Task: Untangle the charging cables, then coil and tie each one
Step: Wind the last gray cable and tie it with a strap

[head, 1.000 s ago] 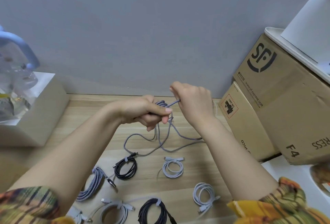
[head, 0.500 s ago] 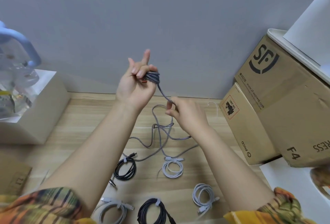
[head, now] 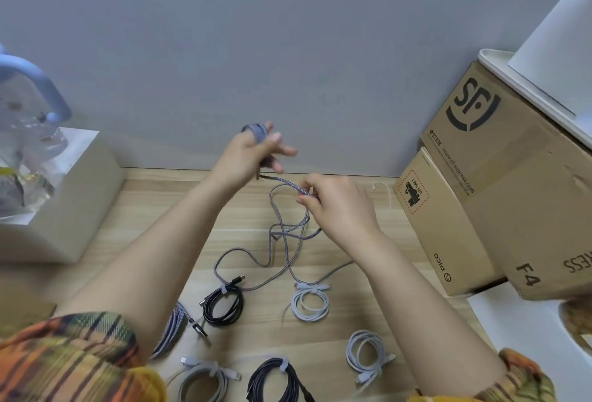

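Winding continues: my left hand [head: 256, 151] has dropped since half a second ago, grey braided cable [head: 290, 183] looped round its fingers; my right hand [head: 333, 203] pinches the strand just beside it. Slack below remains uncoiled.

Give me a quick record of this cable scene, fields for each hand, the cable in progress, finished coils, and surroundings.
left hand: raised, grey braided cable wound round its fingers
right hand: pinches the same cable lower down
cable in progress: loose loops trail onto the wooden table
finished coils: black coil, white coil, second white coil, second black coil, grey coil, all tied
surroundings: cardboard boxes at right
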